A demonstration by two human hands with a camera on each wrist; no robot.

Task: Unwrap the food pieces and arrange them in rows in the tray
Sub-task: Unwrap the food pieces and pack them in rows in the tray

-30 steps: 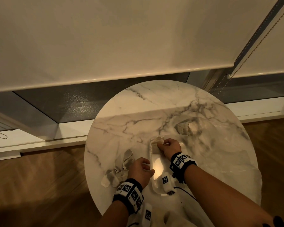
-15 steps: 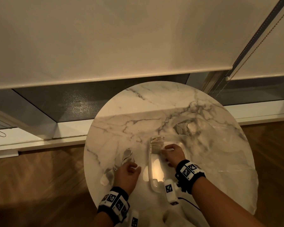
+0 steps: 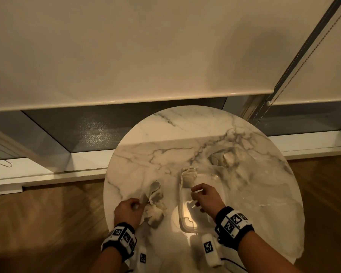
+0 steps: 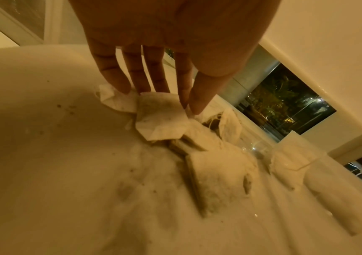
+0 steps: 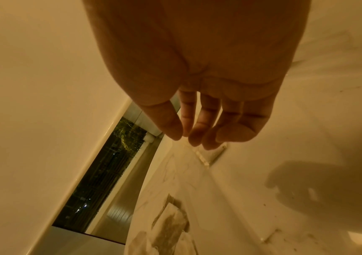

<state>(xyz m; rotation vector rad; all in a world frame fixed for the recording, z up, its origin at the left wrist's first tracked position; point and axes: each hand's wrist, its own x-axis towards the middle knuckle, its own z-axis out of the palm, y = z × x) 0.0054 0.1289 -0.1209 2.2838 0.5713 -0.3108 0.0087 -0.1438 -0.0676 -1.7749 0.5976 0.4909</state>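
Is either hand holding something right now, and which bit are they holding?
The left hand pinches a wrapped food piece by its far edge, between thumb and forefinger. The right hand, over the tray, holds nothing.

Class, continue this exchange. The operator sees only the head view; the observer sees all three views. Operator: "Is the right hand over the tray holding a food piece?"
Observer: No. The right wrist view shows the right hand empty from the palm side, its fingers loosely curled above the tray.
Operator: And the left hand at the pile, what is it doing?
Observer: In the left wrist view its thumb and index fingertip meet at the edge of a wrapped piece on top of the pile. Whether they actually grip it cannot be told.
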